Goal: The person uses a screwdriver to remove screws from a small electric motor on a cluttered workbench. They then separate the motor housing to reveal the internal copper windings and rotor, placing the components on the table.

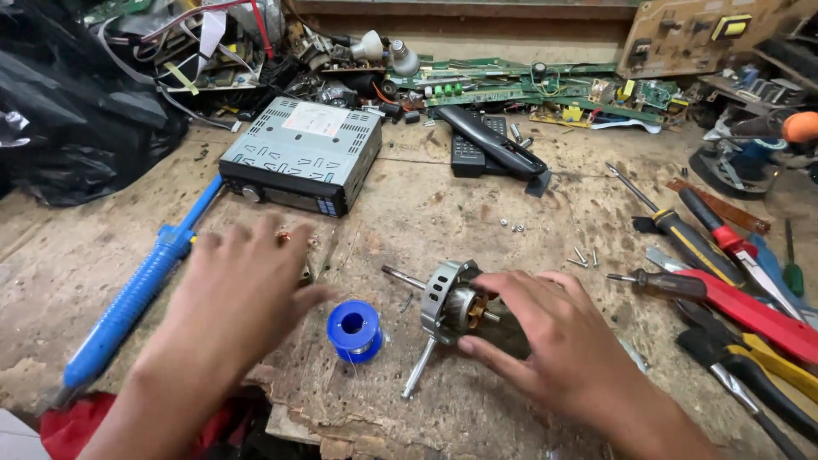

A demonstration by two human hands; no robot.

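My right hand rests on a small electric motor with a metal bracket and a long shaft, lying on the worn wooden bench. Its fingers curl over the motor's right side. My left hand hovers with fingers spread above the bench, holding nothing, just left of a blue spool of solder wire. A blue soldering tool lies further left.
A car stereo unit sits at the back, with a black remote beside it. Screwdrivers and pliers lie at the right. Circuit boards and wires crowd the rear. Loose screws are scattered about. A black bag fills the left.
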